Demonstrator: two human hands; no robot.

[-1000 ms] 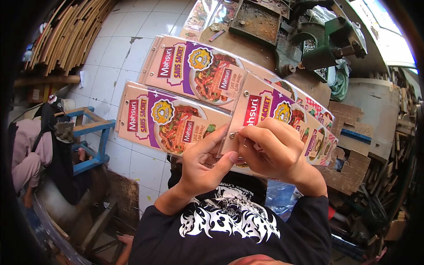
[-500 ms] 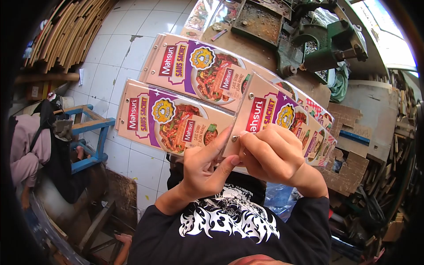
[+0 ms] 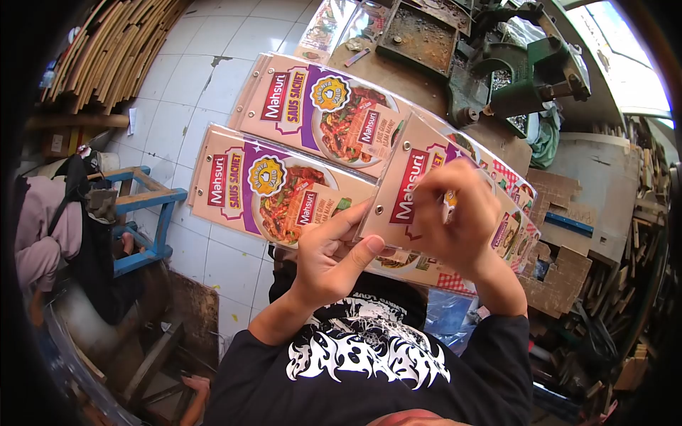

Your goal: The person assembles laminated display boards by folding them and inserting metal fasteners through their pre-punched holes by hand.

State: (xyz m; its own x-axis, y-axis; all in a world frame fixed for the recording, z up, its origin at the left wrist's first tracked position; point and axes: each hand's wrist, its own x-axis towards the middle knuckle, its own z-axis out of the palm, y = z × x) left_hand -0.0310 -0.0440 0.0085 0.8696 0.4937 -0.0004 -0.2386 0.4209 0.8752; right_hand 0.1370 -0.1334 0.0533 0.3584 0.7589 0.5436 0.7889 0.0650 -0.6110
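Observation:
My left hand [image 3: 330, 259] grips the lower left corner of a printed Mahsuri card [image 3: 399, 186], thumb on top and fingers underneath. The card has a clear plastic-looking cover, and two metal eyelets [image 3: 379, 210] show along its left edge. Over its middle hovers my right hand [image 3: 460, 209], its fingers curled but smeared by motion; whether it holds anything is hidden. Two stacks of matching cards, an upper stack [image 3: 288, 103] and a lower stack [image 3: 227, 181], lie to the left and partly beneath the held card.
Beyond the cards, a green metal press [image 3: 522, 85] stands on the worktable beside a dirty metal tray [image 3: 419, 42]. At left are a blue-framed stool [image 3: 145, 202], a seated person [image 3: 53, 227] and stacked wooden strips [image 3: 117, 50]. Wood scraps [image 3: 636, 213] pile at right.
My right hand has lifted off the lower eyelet and moved up and right over the card, uncovering that eyelet. My left hand keeps its grip at the corner.

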